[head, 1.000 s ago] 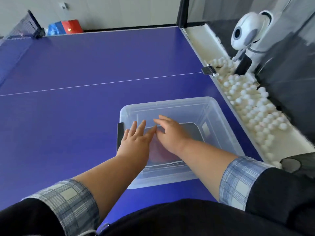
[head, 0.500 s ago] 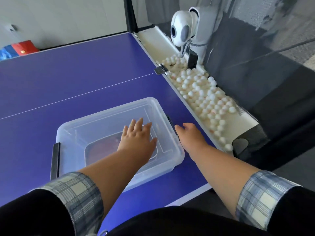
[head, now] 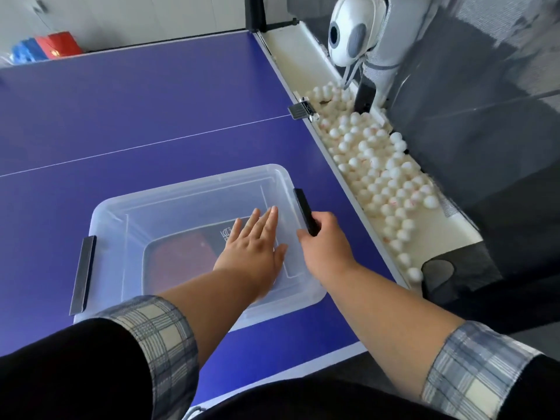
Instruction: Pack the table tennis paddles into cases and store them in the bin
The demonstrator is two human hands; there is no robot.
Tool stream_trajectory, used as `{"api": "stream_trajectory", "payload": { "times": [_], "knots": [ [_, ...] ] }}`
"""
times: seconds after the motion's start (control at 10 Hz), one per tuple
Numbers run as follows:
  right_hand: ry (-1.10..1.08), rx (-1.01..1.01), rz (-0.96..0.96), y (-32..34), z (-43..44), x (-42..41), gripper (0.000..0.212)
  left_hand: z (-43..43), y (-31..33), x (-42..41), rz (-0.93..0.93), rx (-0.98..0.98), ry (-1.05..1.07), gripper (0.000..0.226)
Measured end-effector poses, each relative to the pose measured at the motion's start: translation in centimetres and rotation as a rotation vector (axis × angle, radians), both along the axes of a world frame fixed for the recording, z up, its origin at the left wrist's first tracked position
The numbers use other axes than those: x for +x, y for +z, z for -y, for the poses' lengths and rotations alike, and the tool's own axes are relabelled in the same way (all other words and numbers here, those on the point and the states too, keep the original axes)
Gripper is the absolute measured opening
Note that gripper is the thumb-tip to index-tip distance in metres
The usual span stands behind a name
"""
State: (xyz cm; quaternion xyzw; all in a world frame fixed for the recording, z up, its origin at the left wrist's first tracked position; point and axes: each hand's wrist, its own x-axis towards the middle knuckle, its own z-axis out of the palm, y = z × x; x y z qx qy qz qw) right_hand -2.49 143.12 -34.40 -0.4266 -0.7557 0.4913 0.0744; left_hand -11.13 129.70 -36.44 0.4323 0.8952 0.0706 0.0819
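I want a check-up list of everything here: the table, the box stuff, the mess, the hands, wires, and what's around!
Surface: blue table tennis table with white lines.
Job's things: clear plastic bin, lid on; red and black shapes show through it. Black latch on left side; black latch on right side.
Clutter: nothing seen on the table.
Hands: left hand flat on the lid; right hand gripping the right latch.
Cables: thin cords hang under the white ball machine.
Surroundings: white tray full of white balls; red and blue boxes far off.

Clear bin (head: 169,201), black latches (head: 82,274), blue table (head: 151,110), white balls (head: 378,177).
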Motion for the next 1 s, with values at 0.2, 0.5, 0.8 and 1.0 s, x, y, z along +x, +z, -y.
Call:
{"api": "stream_trajectory", "payload": {
  "times": [0.2,0.5,0.8,1.0],
  "knots": [
    [0.292,0.456,0.189,-0.1,1.2,-0.6,0.067,-0.1,0.1,-0.1,-0.001,0.042,-0.010,0.064],
    [0.372,0.611,0.247,-0.4,1.5,-0.8,0.063,-0.2,-0.4,-0.4,0.017,0.056,-0.007,0.064],
    [0.463,0.666,0.373,1.2,1.7,-1.0,0.072,2.0,2.0,0.1,0.077,0.057,0.002,0.072],
    [0.631,0.703,0.291,8.0,2.7,-5.8,0.070,11.1,9.0,-3.1,0.046,0.114,0.257,0.069]
  ]
}}
